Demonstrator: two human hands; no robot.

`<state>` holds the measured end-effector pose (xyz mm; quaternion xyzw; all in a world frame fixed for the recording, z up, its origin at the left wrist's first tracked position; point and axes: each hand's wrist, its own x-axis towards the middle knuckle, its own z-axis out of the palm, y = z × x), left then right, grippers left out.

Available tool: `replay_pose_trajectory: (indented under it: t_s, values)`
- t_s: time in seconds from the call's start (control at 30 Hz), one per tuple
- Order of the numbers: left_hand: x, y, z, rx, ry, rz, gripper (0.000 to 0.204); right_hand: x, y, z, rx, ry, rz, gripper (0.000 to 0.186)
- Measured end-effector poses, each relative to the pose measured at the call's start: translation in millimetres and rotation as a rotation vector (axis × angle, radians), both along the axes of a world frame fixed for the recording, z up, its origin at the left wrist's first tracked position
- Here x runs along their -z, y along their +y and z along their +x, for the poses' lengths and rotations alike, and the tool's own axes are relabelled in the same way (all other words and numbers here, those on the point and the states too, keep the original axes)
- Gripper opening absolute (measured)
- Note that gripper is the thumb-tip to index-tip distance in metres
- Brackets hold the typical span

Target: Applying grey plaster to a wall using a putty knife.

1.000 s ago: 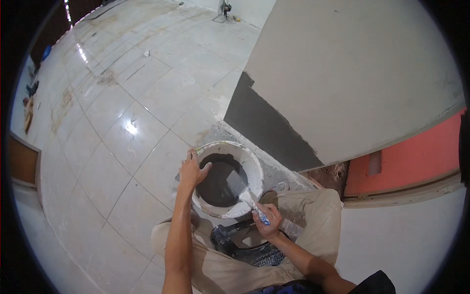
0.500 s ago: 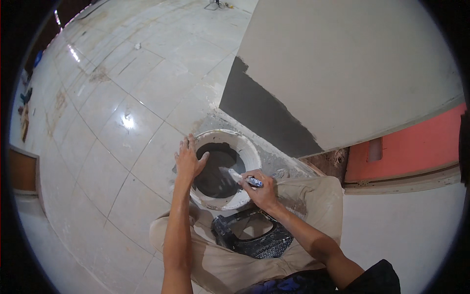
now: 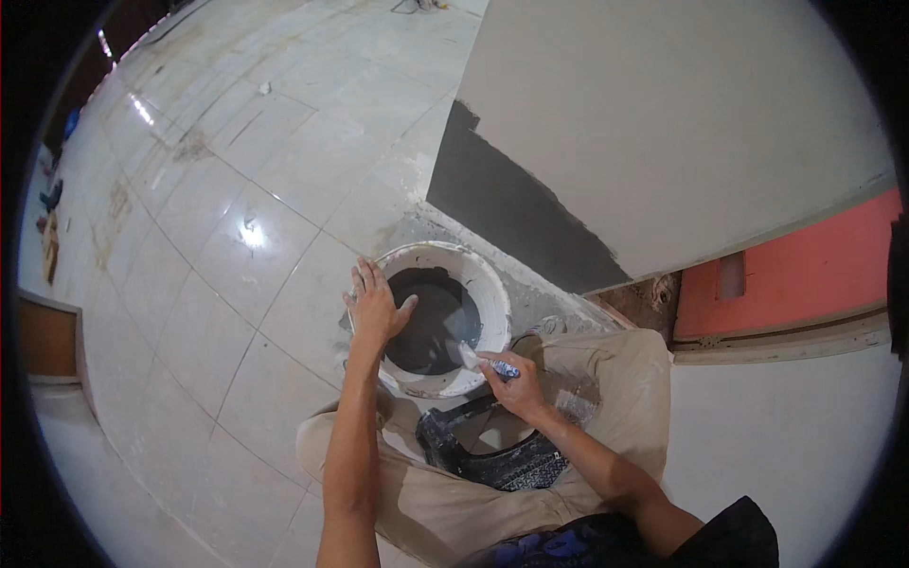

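A round white bucket [image 3: 493, 293] stands on the floor in front of me, its walls smeared with grey. Dark grey wet mix [image 3: 431, 327] lies inside it. My left hand [image 3: 376, 305] rests on the bucket's left rim, fingers stretched out and thumb spread over the inside. At the near right rim my right hand [image 3: 516, 383] is closed round the blue-and-white handle of a paintbrush [image 3: 469, 356]. The brush's pale head points into the bucket; how far its tip touches the mix I cannot tell.
A black plastic stool-like frame [image 3: 445, 454] lies between my legs. Beyond the bucket rises a pale wall panel [image 3: 653, 123] with a dark grey coated patch [image 3: 511, 208] along its lower edge. A red-pink surface [image 3: 795, 275] shows at right. Glossy, stained tiles [image 3: 275, 275] spread to the left.
My right hand has drawn the paintbrush back from the bucket's middle toward the near right rim. The left hand stays on the left rim. The whole view has shifted slightly.
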<state>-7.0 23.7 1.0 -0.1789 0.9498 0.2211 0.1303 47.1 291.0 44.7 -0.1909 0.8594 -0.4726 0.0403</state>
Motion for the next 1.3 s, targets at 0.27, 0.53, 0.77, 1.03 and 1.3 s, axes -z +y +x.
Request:
replay_pose_trajectory:
  t_s: [0.27, 0.53, 0.77, 1.03, 1.3]
  values:
    - [2, -2, 1, -0.018, 0.025, 0.027, 0.104, -20, 1, -5, -0.063, -0.005, 0.041, 0.018]
    - [0, -1, 0, -0.021, 0.022, 0.019, 0.103, -5, 13, 5, -0.118, 0.058, 0.113, 0.029]
    - [-1, -2, -5, -0.019, 0.029, 0.04, 0.102, 6, 18, 7, 0.063, -0.203, 0.02, 0.021]
    - [-6, -1, -7, -0.036, 0.011, 0.05, 0.099, -4, 14, 2, -0.067, 0.047, 0.097, 0.022]
    - [-5, 2, 3, -0.027, 0.014, 0.053, 0.099, -18, 19, 9, -0.088, 0.125, 0.129, 0.025]
